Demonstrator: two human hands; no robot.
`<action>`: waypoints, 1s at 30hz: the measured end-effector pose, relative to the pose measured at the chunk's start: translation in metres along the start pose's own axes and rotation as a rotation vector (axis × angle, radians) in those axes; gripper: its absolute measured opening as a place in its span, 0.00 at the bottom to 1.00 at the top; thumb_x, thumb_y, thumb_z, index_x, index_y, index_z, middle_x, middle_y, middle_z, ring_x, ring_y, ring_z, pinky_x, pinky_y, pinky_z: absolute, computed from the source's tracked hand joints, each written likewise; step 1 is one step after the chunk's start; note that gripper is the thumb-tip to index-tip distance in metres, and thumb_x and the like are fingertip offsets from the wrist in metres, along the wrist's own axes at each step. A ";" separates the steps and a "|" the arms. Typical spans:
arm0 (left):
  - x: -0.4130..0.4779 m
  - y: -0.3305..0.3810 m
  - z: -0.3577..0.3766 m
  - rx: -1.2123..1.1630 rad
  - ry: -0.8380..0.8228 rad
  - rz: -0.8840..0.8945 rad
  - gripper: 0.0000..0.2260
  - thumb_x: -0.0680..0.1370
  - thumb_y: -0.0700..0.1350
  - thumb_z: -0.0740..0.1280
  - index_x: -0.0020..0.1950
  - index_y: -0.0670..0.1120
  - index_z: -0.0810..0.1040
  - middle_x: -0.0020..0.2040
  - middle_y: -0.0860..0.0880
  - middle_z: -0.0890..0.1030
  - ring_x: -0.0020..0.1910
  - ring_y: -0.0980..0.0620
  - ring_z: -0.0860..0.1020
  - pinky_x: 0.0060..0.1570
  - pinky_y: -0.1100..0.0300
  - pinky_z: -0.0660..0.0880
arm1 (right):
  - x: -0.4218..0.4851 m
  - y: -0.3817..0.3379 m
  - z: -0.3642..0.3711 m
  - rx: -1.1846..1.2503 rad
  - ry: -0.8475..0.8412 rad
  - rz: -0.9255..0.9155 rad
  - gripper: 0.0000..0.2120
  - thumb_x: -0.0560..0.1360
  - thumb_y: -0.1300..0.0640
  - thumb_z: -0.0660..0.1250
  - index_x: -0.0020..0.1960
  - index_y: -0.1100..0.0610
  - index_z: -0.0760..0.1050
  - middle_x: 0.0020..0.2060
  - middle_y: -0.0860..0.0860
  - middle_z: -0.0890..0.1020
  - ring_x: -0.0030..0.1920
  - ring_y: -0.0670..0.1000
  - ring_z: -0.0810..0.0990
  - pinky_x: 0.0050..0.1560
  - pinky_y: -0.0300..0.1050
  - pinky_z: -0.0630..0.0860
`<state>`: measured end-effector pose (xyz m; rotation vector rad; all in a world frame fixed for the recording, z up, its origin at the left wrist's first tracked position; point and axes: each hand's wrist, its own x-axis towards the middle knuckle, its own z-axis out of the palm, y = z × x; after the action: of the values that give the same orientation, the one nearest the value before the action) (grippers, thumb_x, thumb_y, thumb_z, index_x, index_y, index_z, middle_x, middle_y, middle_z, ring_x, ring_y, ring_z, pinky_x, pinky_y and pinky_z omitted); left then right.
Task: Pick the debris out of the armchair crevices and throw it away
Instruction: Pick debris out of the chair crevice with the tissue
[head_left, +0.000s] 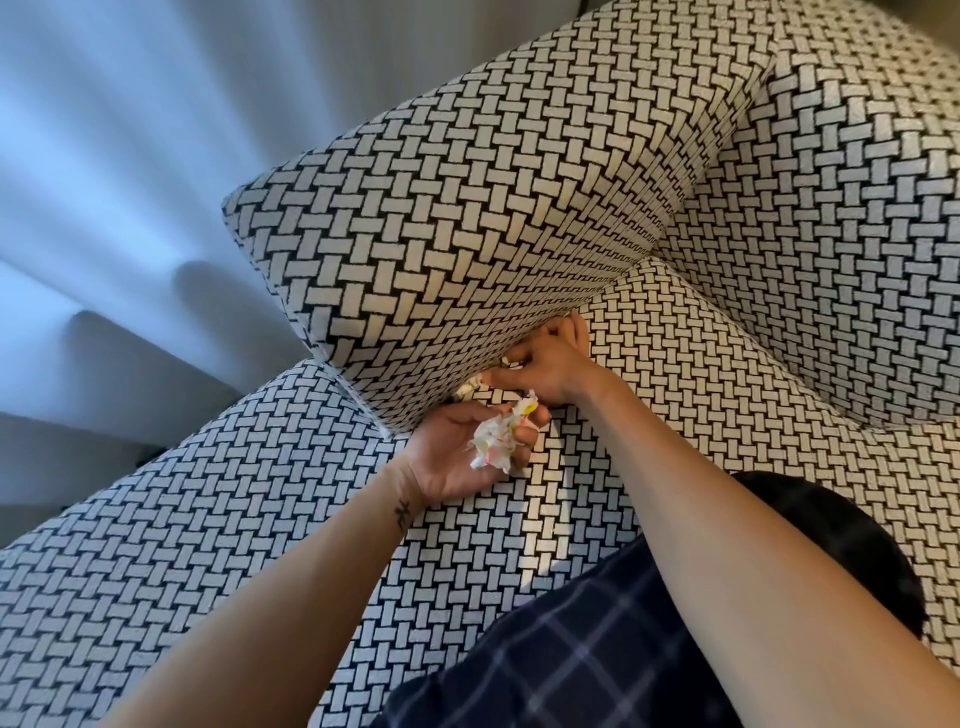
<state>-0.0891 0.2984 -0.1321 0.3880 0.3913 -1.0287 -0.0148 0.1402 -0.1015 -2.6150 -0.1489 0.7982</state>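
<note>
Filling most of the frame, the woven-pattern armchair (779, 260) runs from centre to right edge, with a pale curtain (130, 156) in the upper left. Armrest (467, 208) bulks across upper centre; seat cushion (208, 519) spreads across the lower left and middle. A dark checked garment (597, 649) sits at bottom centre. The crevice (608, 288) is the seam where armrest meets seat, running diagonally through mid-frame. Left hand (457, 457) lies palm up on the seat just below that seam, fingers curled around a crumpled wad of debris (498, 439), white paper with yellow and pink marks. Right hand (550, 364) is just above it, fingertips dug into the seam; cannot tell whether they have hold of anything. A pale scrap (470, 387) pokes out of the seam just left of those fingertips. Progress, judged: partway, some debris collected in hand, at least one scrap left in the crevice, none thrown away, no bin in view. Room: the seam is tight under the armrest's overhang and the two hands crowd each other; open seat lies to the lower left for pulling back.
</note>
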 end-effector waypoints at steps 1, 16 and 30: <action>0.000 0.000 -0.001 -0.004 0.008 -0.001 0.17 0.79 0.38 0.57 0.64 0.32 0.76 0.58 0.43 0.70 0.49 0.49 0.75 0.52 0.56 0.75 | 0.000 -0.002 -0.002 0.006 -0.019 0.024 0.30 0.75 0.29 0.63 0.69 0.45 0.77 0.79 0.56 0.63 0.80 0.57 0.37 0.70 0.51 0.20; -0.003 0.001 0.000 -0.088 -0.010 -0.044 0.17 0.77 0.35 0.64 0.65 0.29 0.75 0.61 0.39 0.74 0.49 0.46 0.76 0.49 0.54 0.77 | -0.004 0.012 0.013 0.290 0.176 -0.041 0.10 0.76 0.38 0.69 0.49 0.42 0.85 0.60 0.46 0.80 0.77 0.51 0.54 0.75 0.49 0.26; -0.003 0.001 0.000 -0.116 0.069 -0.040 0.17 0.80 0.37 0.61 0.67 0.32 0.75 0.62 0.36 0.77 0.50 0.45 0.76 0.52 0.54 0.74 | -0.017 0.013 0.013 0.352 0.263 -0.088 0.11 0.77 0.45 0.71 0.56 0.48 0.85 0.60 0.41 0.81 0.77 0.47 0.59 0.77 0.47 0.32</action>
<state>-0.0897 0.3011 -0.1303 0.3132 0.5201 -1.0283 -0.0362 0.1290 -0.1082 -2.3313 -0.0428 0.4019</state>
